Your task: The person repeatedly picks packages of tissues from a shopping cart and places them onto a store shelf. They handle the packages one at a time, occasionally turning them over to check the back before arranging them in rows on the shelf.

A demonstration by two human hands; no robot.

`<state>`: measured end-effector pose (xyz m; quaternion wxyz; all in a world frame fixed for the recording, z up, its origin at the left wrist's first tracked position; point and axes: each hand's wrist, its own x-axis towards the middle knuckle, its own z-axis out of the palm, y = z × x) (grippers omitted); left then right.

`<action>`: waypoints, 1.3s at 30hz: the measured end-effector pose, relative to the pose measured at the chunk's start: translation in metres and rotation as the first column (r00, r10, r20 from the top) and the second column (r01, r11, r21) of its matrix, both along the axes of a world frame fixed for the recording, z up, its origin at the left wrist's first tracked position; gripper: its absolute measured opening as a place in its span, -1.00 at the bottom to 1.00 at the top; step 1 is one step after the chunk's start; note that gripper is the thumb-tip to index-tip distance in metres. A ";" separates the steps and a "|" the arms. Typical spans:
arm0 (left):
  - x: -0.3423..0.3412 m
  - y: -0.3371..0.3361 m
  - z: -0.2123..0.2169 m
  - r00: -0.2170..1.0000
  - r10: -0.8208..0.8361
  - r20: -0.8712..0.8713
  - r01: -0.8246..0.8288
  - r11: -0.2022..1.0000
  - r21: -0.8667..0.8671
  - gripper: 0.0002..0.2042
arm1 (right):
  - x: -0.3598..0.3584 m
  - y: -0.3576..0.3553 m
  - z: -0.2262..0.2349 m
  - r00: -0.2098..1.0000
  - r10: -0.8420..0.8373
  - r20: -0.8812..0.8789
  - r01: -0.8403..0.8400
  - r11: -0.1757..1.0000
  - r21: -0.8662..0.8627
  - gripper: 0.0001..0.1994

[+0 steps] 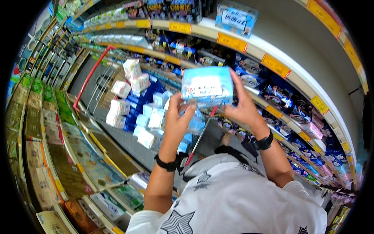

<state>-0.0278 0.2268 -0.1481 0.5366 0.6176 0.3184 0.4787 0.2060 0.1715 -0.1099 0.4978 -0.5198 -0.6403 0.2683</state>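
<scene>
Person wears a white short-sleeved shirt with dark star prints [241, 195]. Left hand [176, 117] grips the lower left corner of a light-blue, box-shaped, plastic-wrapped pack [207, 84]; right hand [244, 107] grips its right side. Pack location: raised in front of the torso, between both hands. Beyond, to the left: wire shopping cart with red bars [90, 78], containing small white cartons [132, 69]. Farther: beige-edged shelf [304, 87] carrying yellow labels [275, 65].
</scene>
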 end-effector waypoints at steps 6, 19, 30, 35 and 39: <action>0.004 -0.002 0.023 1.000 -0.014 0.028 0.015 0.999 -0.041 -0.60 | 0.003 -0.005 0.008 1.000 0.024 0.004 -0.024 0.999 -0.025 0.05; 0.044 0.027 0.076 1.000 -0.020 0.023 0.017 0.988 0.152 -0.69 | 0.024 -0.001 0.054 0.984 -0.160 0.082 0.144 0.975 0.168 0.02; 0.090 0.084 0.134 1.000 0.016 0.019 -0.022 0.948 0.317 -0.69 | 0.060 0.047 0.103 0.946 -0.288 0.150 0.234 0.925 0.300 -0.08; 0.115 0.118 0.142 1.000 -0.016 -0.009 0.018 0.953 0.301 -0.68 | 0.081 0.075 0.106 0.920 -0.341 0.191 0.274 0.911 0.307 -0.09; 0.132 0.135 0.146 1.000 -0.006 -0.015 0.010 0.954 0.298 -0.69 | 0.090 0.084 0.116 0.907 -0.372 0.200 0.312 0.909 0.276 -0.14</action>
